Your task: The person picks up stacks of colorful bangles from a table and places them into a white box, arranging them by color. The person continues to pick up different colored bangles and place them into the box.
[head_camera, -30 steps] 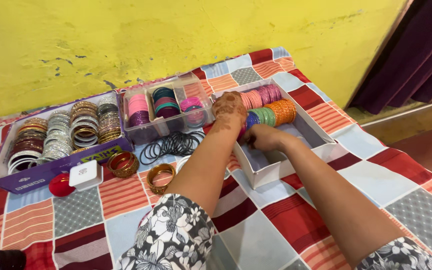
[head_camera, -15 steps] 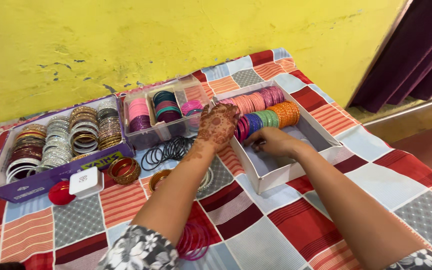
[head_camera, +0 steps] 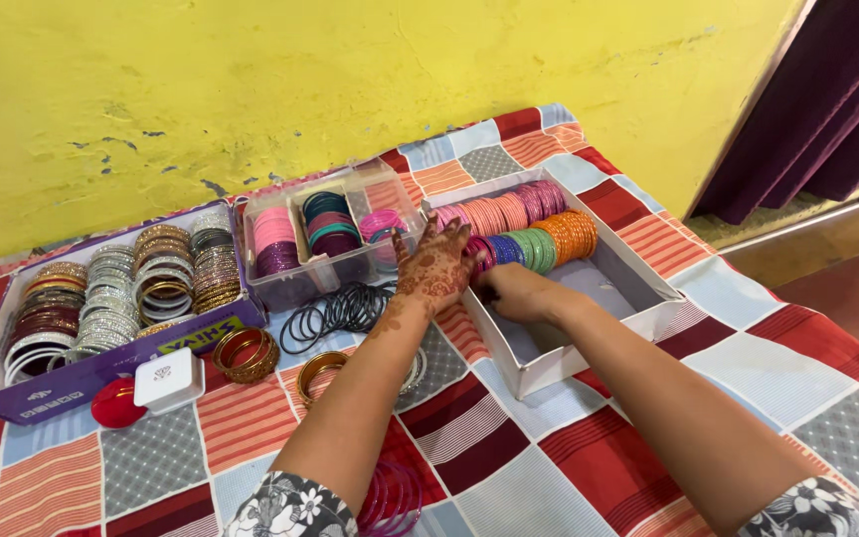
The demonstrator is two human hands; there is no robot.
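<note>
Over white box: hennaed left hand [head_camera: 436, 267] has lifted off the bangle rows since a moment ago, fingers spread, holding nothing.
Right hand [head_camera: 511, 292]: inside white cardboard box [head_camera: 589, 343], curled on dark pink glass bangles [head_camera: 477, 251] (grip probably closed; partly hidden).

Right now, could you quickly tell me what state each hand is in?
Left hand: open, fingers spread, at the edge of the white box.
Right hand: inside the box beside the bangles; grip cannot be told.
</note>
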